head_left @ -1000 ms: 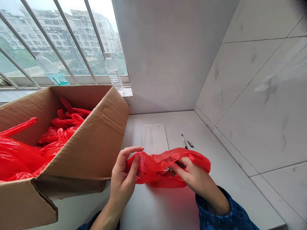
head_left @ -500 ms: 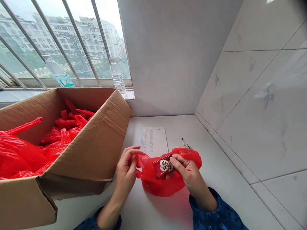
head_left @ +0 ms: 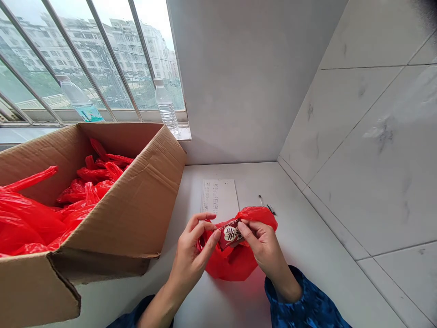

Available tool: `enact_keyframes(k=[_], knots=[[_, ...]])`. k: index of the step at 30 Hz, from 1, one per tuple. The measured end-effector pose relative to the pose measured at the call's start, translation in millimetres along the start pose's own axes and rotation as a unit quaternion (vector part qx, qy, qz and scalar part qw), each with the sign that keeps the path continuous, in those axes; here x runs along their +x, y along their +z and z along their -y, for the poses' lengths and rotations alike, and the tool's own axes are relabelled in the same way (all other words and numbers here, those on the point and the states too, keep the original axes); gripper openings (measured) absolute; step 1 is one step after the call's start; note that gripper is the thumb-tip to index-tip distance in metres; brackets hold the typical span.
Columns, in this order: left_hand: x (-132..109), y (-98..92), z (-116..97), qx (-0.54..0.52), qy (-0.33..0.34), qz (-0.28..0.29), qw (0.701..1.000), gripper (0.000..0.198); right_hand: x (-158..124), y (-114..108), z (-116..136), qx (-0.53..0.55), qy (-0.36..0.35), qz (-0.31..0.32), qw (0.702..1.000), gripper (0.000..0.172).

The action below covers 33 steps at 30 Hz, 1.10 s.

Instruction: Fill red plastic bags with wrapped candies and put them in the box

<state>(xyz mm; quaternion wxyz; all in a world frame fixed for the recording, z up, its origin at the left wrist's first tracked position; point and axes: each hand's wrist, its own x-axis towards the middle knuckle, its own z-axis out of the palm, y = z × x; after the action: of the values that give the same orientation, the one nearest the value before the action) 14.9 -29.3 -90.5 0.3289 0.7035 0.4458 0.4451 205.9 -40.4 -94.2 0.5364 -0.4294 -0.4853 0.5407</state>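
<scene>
Both my hands hold a red plastic bag (head_left: 235, 262) just above the white counter (head_left: 317, 255). My left hand (head_left: 194, 255) pinches the bag's left side with curled fingers. My right hand (head_left: 261, 246) pinches its upper right part. Between my fingertips shows a small dark red packet (head_left: 232, 234) with a white flower mark and lettering, wrapped in the bag. The bag is bunched small between my hands.
A large open cardboard box (head_left: 136, 205) with several red plastic bags (head_left: 41, 214) stands at the left. A printed sheet (head_left: 218, 196) and a pen (head_left: 269, 207) lie behind my hands. Two water bottles (head_left: 165, 107) stand on the window sill. Tiled wall rises at the right.
The bag was spread wide between my hands; now it is gathered into a small bundle, my hands have come closer together, and the dark red packet shows in the middle.
</scene>
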Motion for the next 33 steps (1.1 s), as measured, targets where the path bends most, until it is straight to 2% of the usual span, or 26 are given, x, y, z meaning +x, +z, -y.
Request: enact_keyframes(k=[3, 7, 11, 14, 16, 18, 21, 24, 26, 27, 29, 31, 33], knots=[[2.6, 0.3, 0.1, -0.04, -0.032, 0.017, 0.999, 0.028, 0.2, 0.3, -2.4, 0.022, 0.002, -0.008, 1.0, 0.031], [5.9, -1.4, 0.5, -0.1, -0.07, 0.042, 0.992, 0.033, 0.2, 1.3, -5.7, 0.078, 0.034, 0.028, 0.996, 0.03], [7.5, -1.9, 0.9, -0.115, -0.078, 0.045, 0.989, 0.033, 1.2, 4.1, -7.5, 0.107, 0.046, 0.045, 0.992, 0.031], [6.6, -3.3, 0.4, -0.102, -0.069, 0.029, 0.992, 0.032, 0.1, -1.0, -3.6, 0.053, 0.025, 0.035, 0.998, 0.032], [5.3, -5.7, -0.8, -0.087, -0.069, 0.004, 0.994, 0.028, -2.2, -10.9, 1.2, -0.05, -0.025, -0.03, 0.998, 0.032], [3.8, -8.7, -3.1, -0.082, -0.075, -0.027, 0.993, 0.021, -5.3, -23.6, 5.1, -0.196, -0.086, -0.123, 0.969, 0.032], [1.1, -11.4, -9.7, -0.095, -0.076, -0.051, 0.991, 0.017, -9.4, -38.3, 4.9, -0.418, -0.156, -0.197, 0.873, 0.029], [-2.5, -10.7, -22.1, -0.112, -0.067, -0.056, 0.99, 0.013, -12.8, -41.1, -0.7, -0.567, -0.191, -0.2, 0.776, 0.03], [-5.3, -10.2, -32.8, -0.121, -0.054, -0.081, 0.988, 0.011, -16.2, -39.1, -1.9, -0.61, -0.197, -0.173, 0.747, 0.034], [-6.8, -10.4, -38.1, -0.123, -0.046, -0.1, 0.986, 0.01, -18.6, -38.0, -0.6, -0.613, -0.2, -0.157, 0.748, 0.036], [-9.8, -11.8, -47.3, -0.124, -0.027, -0.144, 0.981, 0.008, -24.1, -36.5, 5.1, -0.582, -0.212, -0.141, 0.772, 0.036], [-12.9, -13.6, -53.3, -0.127, -0.014, -0.178, 0.976, 0.007, -28.2, -35.4, 11.5, -0.527, -0.227, -0.142, 0.806, 0.03], [-16.0, -14.6, -56.8, -0.129, -0.001, -0.194, 0.972, 0.008, -28.7, -33.0, 13.6, -0.496, -0.256, -0.126, 0.82, 0.024]])
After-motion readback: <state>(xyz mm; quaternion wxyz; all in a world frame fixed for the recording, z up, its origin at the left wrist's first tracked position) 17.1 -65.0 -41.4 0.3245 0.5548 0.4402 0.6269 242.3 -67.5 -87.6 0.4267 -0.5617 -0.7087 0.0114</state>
